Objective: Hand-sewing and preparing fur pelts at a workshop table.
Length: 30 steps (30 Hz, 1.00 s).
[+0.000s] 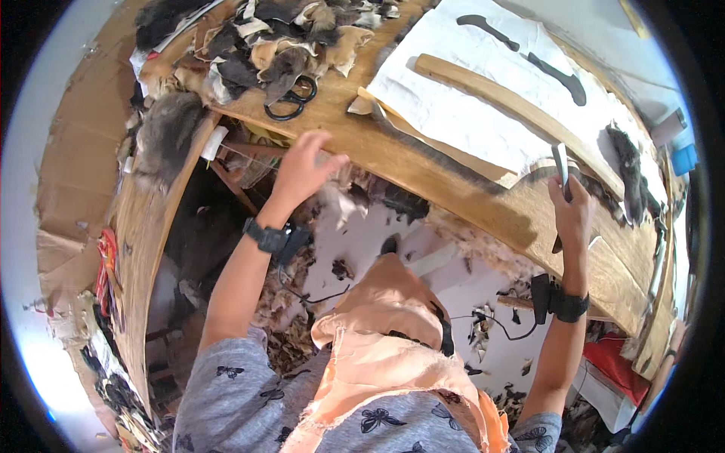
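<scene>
My left hand (304, 172) hovers at the table's front edge, fingers apart and holding nothing that I can see. Just below it a pale fur scrap (343, 202), blurred, is over the floor. In my right hand (572, 211) is a knife (559, 161) with a flat metal blade pointing up and away. The knife is near the right front corner of a pelt (453, 155) spread under white sheeting (445, 98). A long wooden slat (513, 106) lies across the sheeting. Black-handled scissors (291, 102) rest on the table to the left of the pelt.
A heap of fur scraps (279, 49) covers the back left of the wooden table (423, 177). Two dark curved pieces (557, 78) lie on the sheeting. A dark fur strip (630, 170) is at the right. More scraps litter the floor (423, 249) beneath me.
</scene>
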{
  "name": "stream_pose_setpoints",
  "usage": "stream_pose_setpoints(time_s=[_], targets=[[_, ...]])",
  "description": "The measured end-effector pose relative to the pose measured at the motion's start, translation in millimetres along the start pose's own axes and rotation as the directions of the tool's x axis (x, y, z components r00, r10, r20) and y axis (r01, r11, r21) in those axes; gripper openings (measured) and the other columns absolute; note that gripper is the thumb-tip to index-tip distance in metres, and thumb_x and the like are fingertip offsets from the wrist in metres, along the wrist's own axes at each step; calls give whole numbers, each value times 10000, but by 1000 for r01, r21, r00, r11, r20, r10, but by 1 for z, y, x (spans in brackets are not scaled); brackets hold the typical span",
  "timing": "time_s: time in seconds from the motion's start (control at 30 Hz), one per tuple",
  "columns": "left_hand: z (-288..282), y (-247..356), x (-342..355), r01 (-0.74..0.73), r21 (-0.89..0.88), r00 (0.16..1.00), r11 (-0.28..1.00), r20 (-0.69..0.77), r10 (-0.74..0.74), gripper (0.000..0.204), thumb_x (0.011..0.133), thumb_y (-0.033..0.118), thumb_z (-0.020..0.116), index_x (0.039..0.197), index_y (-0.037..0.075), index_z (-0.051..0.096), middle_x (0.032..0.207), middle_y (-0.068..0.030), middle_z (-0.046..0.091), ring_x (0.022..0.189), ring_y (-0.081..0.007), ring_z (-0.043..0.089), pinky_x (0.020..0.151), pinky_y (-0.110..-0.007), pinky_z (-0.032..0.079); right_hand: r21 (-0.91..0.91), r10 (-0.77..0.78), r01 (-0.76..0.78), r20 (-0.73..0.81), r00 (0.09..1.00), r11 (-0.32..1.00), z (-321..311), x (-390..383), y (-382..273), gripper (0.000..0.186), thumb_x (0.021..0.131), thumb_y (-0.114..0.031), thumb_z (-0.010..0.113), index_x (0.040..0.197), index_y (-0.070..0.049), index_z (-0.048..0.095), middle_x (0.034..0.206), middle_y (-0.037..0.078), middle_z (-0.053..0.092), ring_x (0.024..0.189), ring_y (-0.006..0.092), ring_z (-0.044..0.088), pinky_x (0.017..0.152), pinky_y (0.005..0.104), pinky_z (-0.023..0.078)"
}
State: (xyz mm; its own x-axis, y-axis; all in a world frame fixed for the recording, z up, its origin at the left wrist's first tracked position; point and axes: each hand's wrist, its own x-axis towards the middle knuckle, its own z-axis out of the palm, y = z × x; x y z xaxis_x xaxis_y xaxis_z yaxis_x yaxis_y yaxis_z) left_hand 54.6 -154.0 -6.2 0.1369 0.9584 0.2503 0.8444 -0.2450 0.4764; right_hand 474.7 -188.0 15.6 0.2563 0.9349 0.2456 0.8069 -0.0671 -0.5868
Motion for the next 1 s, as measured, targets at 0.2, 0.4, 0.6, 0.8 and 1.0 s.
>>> stream_pose_setpoints(time_s=[0.2, 0.4, 0.6, 0.8, 1.0], targets=[[28, 2, -4, 30, 243, 999, 970, -27, -24, 473, 755, 201, 662, 1194, 60, 552, 1184, -64, 536, 936, -247, 595, 788, -326, 480, -65, -27, 29, 29, 999, 997, -14, -13, 6, 224, 824, -279, 615, 870, -59, 624, 584, 123, 505, 513, 208, 477, 522, 341, 379], [19, -5, 3, 26, 220, 999, 975, -53, -15, 436, 750, 164, 690, 1169, 87, 598, 1173, -61, 580, 755, -180, 626, 701, -279, 486, -231, 66, -39, 111, 992, 972, -30, -11, 7, 230, 800, -274, 647, 858, -53, 617, 603, 120, 528, 539, 246, 514, 542, 348, 404], [21, -8, -2, 9, 260, 993, 966, -112, 21, 440, 738, 128, 694, 1169, 127, 608, 1177, -39, 590, 818, -166, 615, 700, -268, 488, -311, -110, 157, 162, 981, 937, -31, 12, 38, 230, 768, -213, 674, 919, -46, 633, 789, 90, 612, 674, 239, 594, 645, 335, 452], [14, 8, 3, 105, 311, 994, 945, -66, -89, 425, 747, 148, 680, 1166, 142, 605, 1187, -46, 584, 1053, -218, 564, 858, -290, 448, -344, -135, 190, 177, 975, 920, -31, 37, 41, 218, 759, -168, 675, 911, -22, 620, 790, 77, 590, 666, 228, 579, 634, 322, 447], [-11, 50, 42, 30, 355, 922, 934, 350, -163, 294, 833, 164, 610, 1062, -21, 614, 1086, -173, 614, 1018, -322, 573, 875, -353, 437, -266, -224, 232, 61, 973, 936, -58, 38, 87, 107, 742, -128, 655, 789, -48, 603, 798, 102, 584, 670, 285, 587, 590, 362, 451]])
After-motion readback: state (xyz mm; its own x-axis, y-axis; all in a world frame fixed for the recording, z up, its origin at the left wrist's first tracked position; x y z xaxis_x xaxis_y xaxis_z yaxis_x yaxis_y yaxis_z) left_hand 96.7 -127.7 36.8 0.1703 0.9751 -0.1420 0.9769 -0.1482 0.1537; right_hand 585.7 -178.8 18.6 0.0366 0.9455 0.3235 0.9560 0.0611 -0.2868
